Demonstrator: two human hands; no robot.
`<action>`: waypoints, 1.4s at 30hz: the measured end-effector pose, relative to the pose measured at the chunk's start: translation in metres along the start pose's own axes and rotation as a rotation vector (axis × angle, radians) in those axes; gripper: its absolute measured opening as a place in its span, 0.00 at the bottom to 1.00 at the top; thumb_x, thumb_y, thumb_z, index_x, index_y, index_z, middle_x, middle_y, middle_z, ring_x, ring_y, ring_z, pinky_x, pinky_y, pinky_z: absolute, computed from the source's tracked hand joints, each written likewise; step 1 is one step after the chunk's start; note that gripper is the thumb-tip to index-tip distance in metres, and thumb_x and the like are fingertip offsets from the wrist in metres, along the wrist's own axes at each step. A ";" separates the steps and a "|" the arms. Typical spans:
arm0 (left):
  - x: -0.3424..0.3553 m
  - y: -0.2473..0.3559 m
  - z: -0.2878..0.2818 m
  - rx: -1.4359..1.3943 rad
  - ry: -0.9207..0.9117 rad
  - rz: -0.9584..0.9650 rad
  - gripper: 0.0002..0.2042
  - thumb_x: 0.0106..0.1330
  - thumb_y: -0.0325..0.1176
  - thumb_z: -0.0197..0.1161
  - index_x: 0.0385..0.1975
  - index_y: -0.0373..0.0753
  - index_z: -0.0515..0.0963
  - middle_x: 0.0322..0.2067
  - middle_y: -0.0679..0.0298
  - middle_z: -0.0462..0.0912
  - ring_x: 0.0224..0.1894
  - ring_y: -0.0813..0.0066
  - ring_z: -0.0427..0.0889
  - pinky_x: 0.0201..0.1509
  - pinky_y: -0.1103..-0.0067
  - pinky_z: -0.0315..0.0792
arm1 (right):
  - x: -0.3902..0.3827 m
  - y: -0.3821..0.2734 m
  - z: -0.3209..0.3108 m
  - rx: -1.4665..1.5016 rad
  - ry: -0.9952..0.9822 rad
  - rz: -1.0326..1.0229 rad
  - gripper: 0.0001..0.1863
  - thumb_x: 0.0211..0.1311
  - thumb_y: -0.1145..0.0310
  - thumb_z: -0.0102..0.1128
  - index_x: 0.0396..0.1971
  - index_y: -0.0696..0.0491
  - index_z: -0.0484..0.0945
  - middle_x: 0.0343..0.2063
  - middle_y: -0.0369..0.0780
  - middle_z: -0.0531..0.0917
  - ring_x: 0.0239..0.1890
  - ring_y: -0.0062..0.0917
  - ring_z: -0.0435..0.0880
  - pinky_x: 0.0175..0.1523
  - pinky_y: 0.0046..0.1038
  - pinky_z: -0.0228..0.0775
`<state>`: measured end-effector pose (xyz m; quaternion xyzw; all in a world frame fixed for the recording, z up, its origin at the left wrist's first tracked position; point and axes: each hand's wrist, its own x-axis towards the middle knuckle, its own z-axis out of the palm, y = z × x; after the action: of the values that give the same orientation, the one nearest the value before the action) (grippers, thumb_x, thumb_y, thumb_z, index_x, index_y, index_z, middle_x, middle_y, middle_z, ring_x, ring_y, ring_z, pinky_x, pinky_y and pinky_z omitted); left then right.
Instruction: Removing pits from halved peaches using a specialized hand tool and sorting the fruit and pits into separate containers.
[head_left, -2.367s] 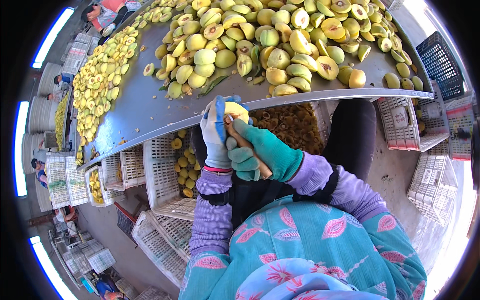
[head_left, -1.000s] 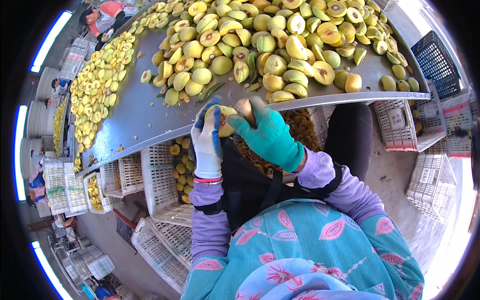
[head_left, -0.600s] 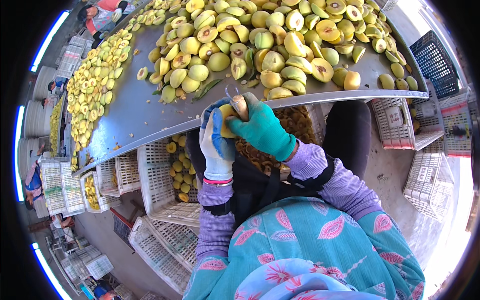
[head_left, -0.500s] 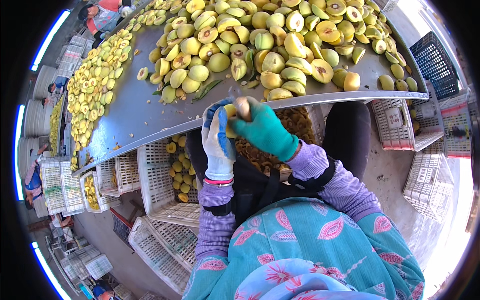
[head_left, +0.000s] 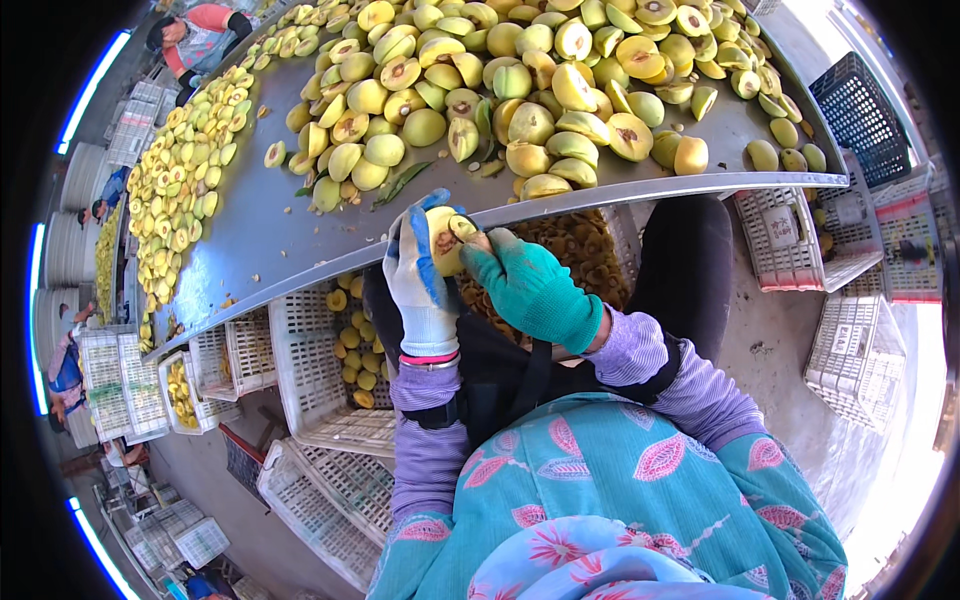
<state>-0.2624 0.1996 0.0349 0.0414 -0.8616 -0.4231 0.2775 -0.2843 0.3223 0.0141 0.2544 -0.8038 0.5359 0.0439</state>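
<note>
My left hand (head_left: 418, 270), in a white glove with blue palm and fingers, is closed around a halved yellow-green stone fruit (head_left: 441, 240). The cut face, with its brown stone hollow, is turned up toward my right hand. My right hand (head_left: 530, 280), in a green glove, is closed with its fingertips at the fruit's edge. Something small, dark and curved (head_left: 462, 226) shows there against the flesh; the fingers hide most of it. Both hands are just off the near rim of the metal table (head_left: 290, 220), where a heap of halved stone fruit (head_left: 520, 90) lies.
Under the table, a crate of brown fruit pieces (head_left: 575, 255) sits between my knees. A white crate (head_left: 300, 350) with yellow fruit stands to its left. More white crates (head_left: 855, 350) and a dark blue crate (head_left: 862, 120) are on the right. Another person (head_left: 200, 40) is at the far left.
My left hand has turned the fruit so its cut face shows. My right hand has drawn slightly right and down, its fingertips now at the fruit's edge. The view has shifted slightly.
</note>
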 end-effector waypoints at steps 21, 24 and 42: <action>-0.007 -0.023 -0.009 -0.375 -0.036 -0.215 0.11 0.64 0.28 0.54 0.45 0.33 0.73 0.43 0.58 0.76 0.44 0.68 0.77 0.50 0.76 0.72 | -0.014 -0.011 0.000 -0.001 -0.013 0.102 0.12 0.66 0.61 0.48 0.29 0.55 0.71 0.15 0.47 0.75 0.18 0.42 0.76 0.20 0.39 0.64; -0.007 -0.023 -0.002 0.338 0.006 0.186 0.16 0.60 0.32 0.56 0.46 0.32 0.74 0.41 0.56 0.77 0.44 0.61 0.77 0.50 0.72 0.71 | -0.012 -0.004 0.005 -0.042 0.003 0.063 0.14 0.66 0.60 0.48 0.27 0.55 0.70 0.14 0.47 0.74 0.17 0.42 0.76 0.19 0.40 0.64; 0.000 0.000 0.013 -0.498 0.047 -0.311 0.15 0.59 0.32 0.61 0.43 0.31 0.73 0.39 0.56 0.79 0.39 0.67 0.80 0.45 0.77 0.74 | -0.017 0.012 0.016 -0.105 0.074 -0.161 0.10 0.67 0.67 0.46 0.38 0.57 0.73 0.20 0.45 0.73 0.18 0.39 0.74 0.19 0.38 0.63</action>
<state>-0.2693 0.2088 0.0285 0.1131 -0.7077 -0.6580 0.2309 -0.2723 0.3183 -0.0087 0.2955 -0.8057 0.4967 0.1300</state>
